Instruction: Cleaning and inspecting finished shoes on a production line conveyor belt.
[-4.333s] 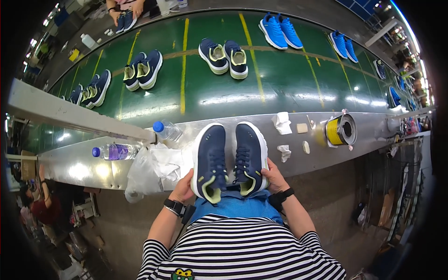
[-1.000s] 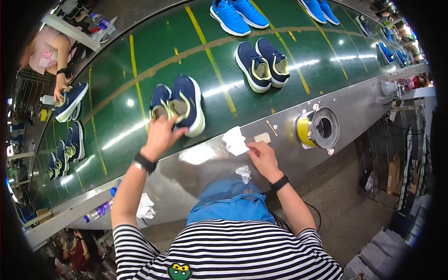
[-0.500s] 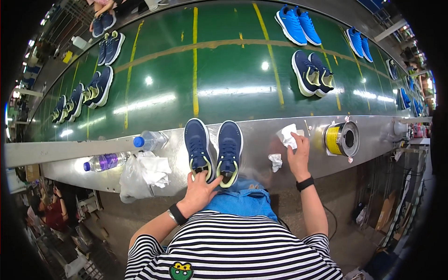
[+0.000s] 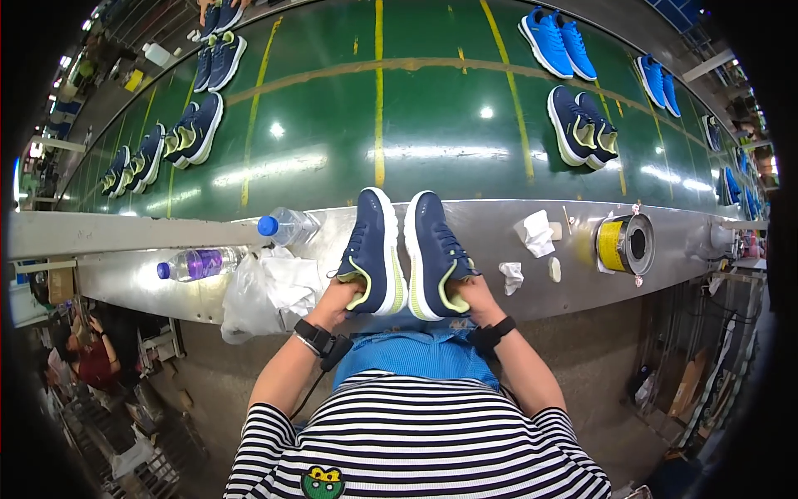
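Two navy sneakers with white soles and lime-green lining are in my hands, at the near edge of the metal ledge. My left hand (image 4: pixel 334 301) grips the left sneaker (image 4: pixel 366 237) at its heel opening, and my right hand (image 4: pixel 474 298) grips the right sneaker (image 4: pixel 431 233) the same way. Both are tilted so that their soles face each other, toes pointing away from me. My fingers are partly hidden inside the shoes. To the right lie a crumpled white tissue (image 4: pixel 538 233), a smaller tissue wad (image 4: pixel 511 277) and a small pale oval piece (image 4: pixel 554 269).
A yellow-labelled tin (image 4: pixel 611 244) stands at the right on the ledge. To the left are two plastic bottles (image 4: pixel 287 226), a plastic bag (image 4: pixel 243 303) and a pale metal bar (image 4: pixel 125 235). Beyond runs a green conveyor belt (image 4: pixel 324 116) carrying navy sneakers (image 4: pixel 573 125) and blue sneakers (image 4: pixel 547 41).
My right hand has left the tissue and taken hold of the right sneaker. Both sneakers have been turned onto their sides, soles inward. The pale oval piece now lies by the tissues.
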{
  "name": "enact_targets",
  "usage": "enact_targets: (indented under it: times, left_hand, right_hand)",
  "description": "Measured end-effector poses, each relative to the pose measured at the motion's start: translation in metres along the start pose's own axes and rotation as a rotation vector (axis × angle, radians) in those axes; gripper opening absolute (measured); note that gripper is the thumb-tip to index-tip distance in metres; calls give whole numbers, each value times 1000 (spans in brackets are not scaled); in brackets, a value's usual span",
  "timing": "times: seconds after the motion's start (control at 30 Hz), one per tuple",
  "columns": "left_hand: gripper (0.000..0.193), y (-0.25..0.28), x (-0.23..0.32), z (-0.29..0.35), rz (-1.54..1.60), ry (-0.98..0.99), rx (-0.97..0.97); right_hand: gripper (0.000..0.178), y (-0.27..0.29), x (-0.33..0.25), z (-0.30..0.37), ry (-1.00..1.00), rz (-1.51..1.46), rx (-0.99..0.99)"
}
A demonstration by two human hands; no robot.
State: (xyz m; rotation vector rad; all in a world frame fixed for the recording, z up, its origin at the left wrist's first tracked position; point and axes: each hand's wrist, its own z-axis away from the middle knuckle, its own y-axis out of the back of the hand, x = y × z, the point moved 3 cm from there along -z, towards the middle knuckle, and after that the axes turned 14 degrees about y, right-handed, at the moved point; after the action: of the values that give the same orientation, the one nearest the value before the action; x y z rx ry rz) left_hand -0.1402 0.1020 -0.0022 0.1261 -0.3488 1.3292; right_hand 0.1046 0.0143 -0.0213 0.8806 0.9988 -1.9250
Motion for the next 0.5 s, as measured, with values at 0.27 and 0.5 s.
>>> enact_targets:
  times: [0.27,0.5]
  left_hand:
    - [34,-5,-26,-16,172,-8,-171]
    - [35,-1,-42,-24,132,-81,-293]
  right_hand:
    - [34,17,19,16,-180,8,15]
    - [33,37,41,23,-51,-78,-13]
